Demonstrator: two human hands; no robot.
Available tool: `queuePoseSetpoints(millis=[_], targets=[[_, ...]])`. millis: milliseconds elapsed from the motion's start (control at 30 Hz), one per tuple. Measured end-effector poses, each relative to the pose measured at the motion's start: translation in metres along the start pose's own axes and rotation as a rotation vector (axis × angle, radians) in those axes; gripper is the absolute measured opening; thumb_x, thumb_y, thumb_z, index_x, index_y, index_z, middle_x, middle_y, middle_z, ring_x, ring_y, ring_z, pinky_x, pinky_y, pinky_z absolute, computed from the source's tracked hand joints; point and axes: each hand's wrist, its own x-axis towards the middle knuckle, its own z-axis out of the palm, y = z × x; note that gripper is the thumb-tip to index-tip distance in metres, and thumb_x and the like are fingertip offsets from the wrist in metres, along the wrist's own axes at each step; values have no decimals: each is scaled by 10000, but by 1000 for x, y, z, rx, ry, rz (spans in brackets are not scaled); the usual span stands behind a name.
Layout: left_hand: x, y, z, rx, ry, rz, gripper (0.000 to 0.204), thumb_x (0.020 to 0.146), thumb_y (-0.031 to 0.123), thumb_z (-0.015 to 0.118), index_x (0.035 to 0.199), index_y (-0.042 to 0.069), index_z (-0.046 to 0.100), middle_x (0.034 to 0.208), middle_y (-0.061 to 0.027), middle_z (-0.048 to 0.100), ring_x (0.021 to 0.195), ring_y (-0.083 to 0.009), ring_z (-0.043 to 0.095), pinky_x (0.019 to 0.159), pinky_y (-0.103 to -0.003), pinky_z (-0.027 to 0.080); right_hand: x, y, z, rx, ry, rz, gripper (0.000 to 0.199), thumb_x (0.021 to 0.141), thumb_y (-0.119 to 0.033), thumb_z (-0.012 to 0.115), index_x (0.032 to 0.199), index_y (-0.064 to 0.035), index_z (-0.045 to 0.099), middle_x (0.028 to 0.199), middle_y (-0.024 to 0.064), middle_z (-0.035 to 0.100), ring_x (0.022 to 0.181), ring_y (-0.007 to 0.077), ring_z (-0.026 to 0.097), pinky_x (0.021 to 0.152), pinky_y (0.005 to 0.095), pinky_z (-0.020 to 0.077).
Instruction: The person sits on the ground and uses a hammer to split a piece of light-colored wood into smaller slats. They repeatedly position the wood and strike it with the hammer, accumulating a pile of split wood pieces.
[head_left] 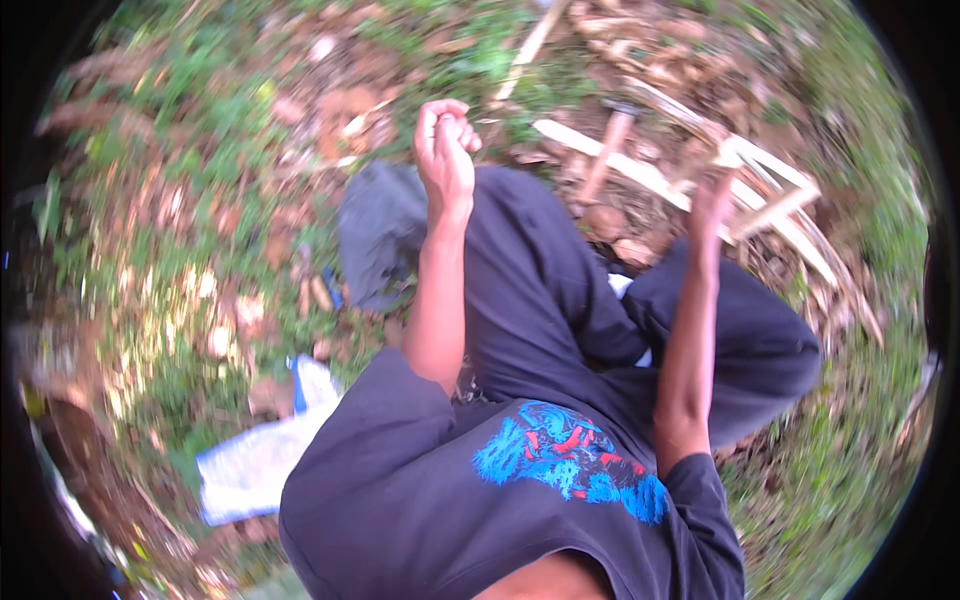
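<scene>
Raised above my bent left knee, my left hand [447, 150] is closed with its fingers curled in. Whether something small is inside it cannot be made out. My right hand [711, 200] is over my right knee, at the near edge of a small frame of pale wooden strips [778, 208]. It appears to grip the frame there, though blur smears its fingers. A hammer [606, 152] with a brownish handle lies to the left of that hand, across a long pale wooden strip [565, 136].
Grass, dry leaves and wood scraps cover the ground. Beside my left knee lies a grey cloth or bag [378, 235]. A white and blue sack [255, 465] is at the lower left. Another pale strip [528, 52] lies at the far side. Several small items [322, 291] rest left of my leg.
</scene>
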Motion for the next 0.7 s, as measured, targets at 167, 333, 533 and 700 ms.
queuePoseSetpoints(millis=[167, 333, 533, 700], targets=[[-60, 73, -156, 1344, 240, 17, 459, 892, 358, 671, 1132, -17, 559, 915, -149, 627, 792, -254, 615, 718, -379, 504, 30, -32, -59, 228, -112, -239, 407, 978, -97, 530, 1340, 32, 396, 1231, 246, 566, 1158, 294, 560, 1027, 472, 433], [-123, 54, -208, 1791, 270, -327, 853, 745, 452, 829, 1302, -97, 486, 1137, -275, 639, 1025, -413, 649, 897, -475, 523, 56, 1, -83, 235, -32, -192, 532, 955, -245, 595, 1352, 35, 380, 1231, 243, 492, 1001, 318, 620, 793, 407, 650], [-99, 48, -224, 1373, 368, -318, 267, 851, 213, 677, 938, -37, 636, 953, -272, 692, 903, -414, 679, 767, -510, 532, 55, 96, -91, -170, -110, -292, 617, 991, -469, 454, 1407, -14, 434, 1533, 373, 213, 1396, 440, 297, 1122, 524, 309], [-61, 65, -189, 1425, 96, -690, 746, 737, 737, 636, 979, 33, 695, 916, -175, 715, 868, -310, 698, 727, -394, 541, 45, 102, -86, -252, -34, -409, 458, 1020, -426, 437, 1330, -144, 622, 1566, 342, 230, 1471, 448, 230, 1192, 487, 203]])
